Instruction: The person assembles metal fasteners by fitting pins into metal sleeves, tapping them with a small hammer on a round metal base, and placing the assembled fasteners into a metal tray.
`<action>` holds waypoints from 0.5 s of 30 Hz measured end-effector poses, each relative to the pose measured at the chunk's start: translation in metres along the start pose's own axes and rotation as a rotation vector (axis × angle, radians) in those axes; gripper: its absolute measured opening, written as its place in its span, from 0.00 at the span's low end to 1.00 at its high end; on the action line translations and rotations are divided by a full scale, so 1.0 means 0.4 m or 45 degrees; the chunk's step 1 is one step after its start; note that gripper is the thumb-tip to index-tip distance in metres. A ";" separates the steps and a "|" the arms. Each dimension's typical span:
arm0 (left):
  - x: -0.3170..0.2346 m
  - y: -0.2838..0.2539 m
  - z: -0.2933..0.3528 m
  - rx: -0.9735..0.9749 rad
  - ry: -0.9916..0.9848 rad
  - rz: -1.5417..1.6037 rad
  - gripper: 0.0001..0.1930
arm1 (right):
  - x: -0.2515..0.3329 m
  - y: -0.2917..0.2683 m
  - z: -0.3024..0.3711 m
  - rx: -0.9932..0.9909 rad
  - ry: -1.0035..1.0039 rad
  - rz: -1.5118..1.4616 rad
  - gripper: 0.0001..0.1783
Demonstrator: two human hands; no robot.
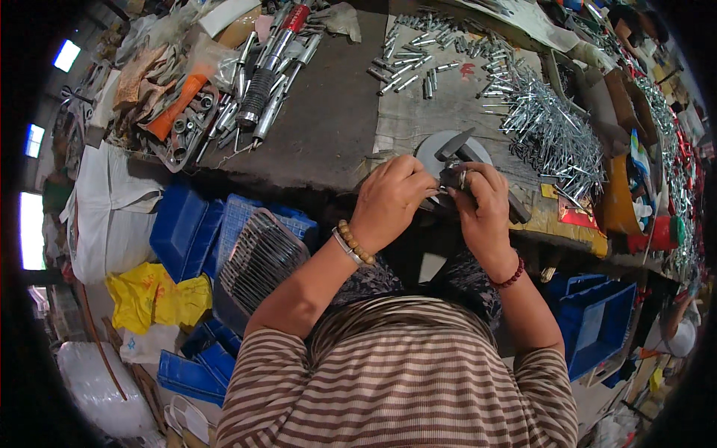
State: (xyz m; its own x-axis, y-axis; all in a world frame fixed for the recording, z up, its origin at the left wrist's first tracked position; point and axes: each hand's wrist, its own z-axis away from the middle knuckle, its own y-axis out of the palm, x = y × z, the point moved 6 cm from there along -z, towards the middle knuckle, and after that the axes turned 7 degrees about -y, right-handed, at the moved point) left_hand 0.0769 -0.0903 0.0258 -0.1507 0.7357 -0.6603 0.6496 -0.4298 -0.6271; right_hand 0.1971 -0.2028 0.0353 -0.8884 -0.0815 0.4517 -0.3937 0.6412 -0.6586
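The counter (321, 112), flat, dark and worn in surface, extends beyond both grips. A blue plastic bin (595, 328), rectangular and smooth-walled, sits lower, right of my right grip and nearer my body. Beyond and right of that grip lies a tangled heap of slender, bright metal rods (556, 127). Beyond and left of my left grip lies a long tool (259, 93) with a ridged dark barrel and a glossy red section.

My left grip (392, 201) and right grip (484, 209) are close together, fingertips converging. Just beyond them is a smooth, round grey disc (429, 151), overlapped by a dark, wedge-shaped metal head (455, 144). Farther beyond, short shiny metal cylinders (407, 84) are scattered.

The small metal part (442, 191) is between my fingertips: the left grip pinches it; I cannot tell whether the right, curled beside it, also grasps it.
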 end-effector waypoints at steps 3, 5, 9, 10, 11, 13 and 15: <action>-0.002 -0.002 0.000 -0.009 0.005 0.003 0.05 | 0.011 -0.005 -0.004 -0.011 -0.056 0.059 0.15; 0.000 0.000 0.001 -0.009 -0.004 -0.012 0.05 | 0.014 -0.004 -0.005 0.002 -0.064 0.083 0.16; -0.002 0.000 -0.001 0.001 -0.001 -0.015 0.05 | 0.008 0.006 0.002 -0.006 -0.059 0.076 0.17; -0.002 -0.001 -0.001 0.001 0.000 -0.020 0.05 | 0.009 0.004 0.000 -0.006 -0.058 0.076 0.17; -0.002 -0.001 -0.001 0.002 0.001 -0.025 0.05 | 0.012 0.003 -0.003 0.018 -0.058 0.094 0.17; -0.002 0.000 0.000 -0.005 0.004 -0.021 0.05 | 0.016 -0.001 -0.009 0.042 -0.058 0.110 0.17; -0.004 0.001 0.000 -0.009 0.009 -0.013 0.05 | 0.031 -0.004 -0.012 0.097 -0.159 0.278 0.15</action>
State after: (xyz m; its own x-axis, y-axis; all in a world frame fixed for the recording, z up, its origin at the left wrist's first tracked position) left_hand 0.0776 -0.0915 0.0266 -0.1522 0.7436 -0.6511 0.6532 -0.4187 -0.6309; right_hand 0.1877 -0.2011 0.0449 -0.9747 -0.0438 0.2192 -0.2017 0.5953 -0.7778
